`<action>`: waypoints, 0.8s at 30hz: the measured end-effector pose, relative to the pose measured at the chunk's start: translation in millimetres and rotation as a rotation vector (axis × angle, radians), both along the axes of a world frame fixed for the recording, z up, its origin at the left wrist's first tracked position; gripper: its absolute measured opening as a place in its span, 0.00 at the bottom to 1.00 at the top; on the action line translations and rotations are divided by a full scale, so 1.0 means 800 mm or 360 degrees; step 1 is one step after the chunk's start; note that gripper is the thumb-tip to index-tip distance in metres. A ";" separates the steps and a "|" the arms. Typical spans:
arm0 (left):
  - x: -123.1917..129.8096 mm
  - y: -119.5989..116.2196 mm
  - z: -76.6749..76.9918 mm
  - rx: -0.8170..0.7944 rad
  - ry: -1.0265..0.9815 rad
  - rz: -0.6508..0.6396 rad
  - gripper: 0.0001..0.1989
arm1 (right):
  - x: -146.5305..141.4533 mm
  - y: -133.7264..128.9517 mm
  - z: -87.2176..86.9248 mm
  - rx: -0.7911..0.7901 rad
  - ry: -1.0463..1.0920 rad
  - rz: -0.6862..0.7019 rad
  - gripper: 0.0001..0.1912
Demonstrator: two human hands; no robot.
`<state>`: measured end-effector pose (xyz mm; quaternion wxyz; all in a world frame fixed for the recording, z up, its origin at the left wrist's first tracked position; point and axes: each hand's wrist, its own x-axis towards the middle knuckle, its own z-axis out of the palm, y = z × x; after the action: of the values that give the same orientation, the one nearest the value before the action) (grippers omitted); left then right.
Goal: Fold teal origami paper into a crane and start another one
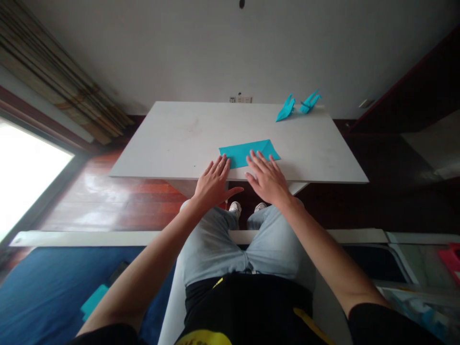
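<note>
A folded piece of blue paper lies flat near the front edge of the white table, with a slanted crease toward its right end. The fingertips of my left hand rest at its lower left corner, fingers stretched and thumb pointing right. My right hand is spread over the right part of the paper, its fingertips on the surface. Neither hand grips anything.
Two blue folded paper birds stand at the table's back right. Behind is a wall with sockets. Blue paper lies on a dark blue surface at the lower left. A curtain hangs at the left.
</note>
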<state>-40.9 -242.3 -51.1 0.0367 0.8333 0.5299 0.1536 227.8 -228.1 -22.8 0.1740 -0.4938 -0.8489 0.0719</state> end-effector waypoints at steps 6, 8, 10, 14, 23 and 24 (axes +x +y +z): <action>-0.003 0.001 -0.003 -0.0002 -0.0002 -0.0018 0.55 | -0.048 0.000 -0.006 -0.0138 0.0006 0.0154 0.44; -0.003 0.000 -0.004 0.0005 -0.0020 -0.0012 0.58 | -0.018 0.005 -0.008 -0.0115 -0.0036 0.0058 0.45; -0.003 -0.002 -0.004 0.0009 -0.0042 0.0000 0.61 | 0.024 0.010 -0.008 -0.0095 -0.0101 -0.0056 0.43; 0.009 -0.007 0.000 -0.0021 -0.0070 0.0055 0.70 | 0.086 0.013 -0.005 -0.0083 -0.0127 -0.0173 0.42; 0.119 0.012 0.023 -0.0123 -0.0021 -0.0180 0.59 | 0.085 0.011 -0.009 -0.0052 -0.0117 -0.0212 0.42; 0.122 0.014 0.024 -0.0120 -0.0024 -0.0173 0.58 | 0.085 0.011 -0.009 -0.0055 -0.0120 -0.0212 0.42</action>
<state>56.5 -231.2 -32.3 0.0803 0.8576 0.4890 0.1374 295.7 -219.6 -29.7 0.1377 -0.5546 -0.8187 0.0562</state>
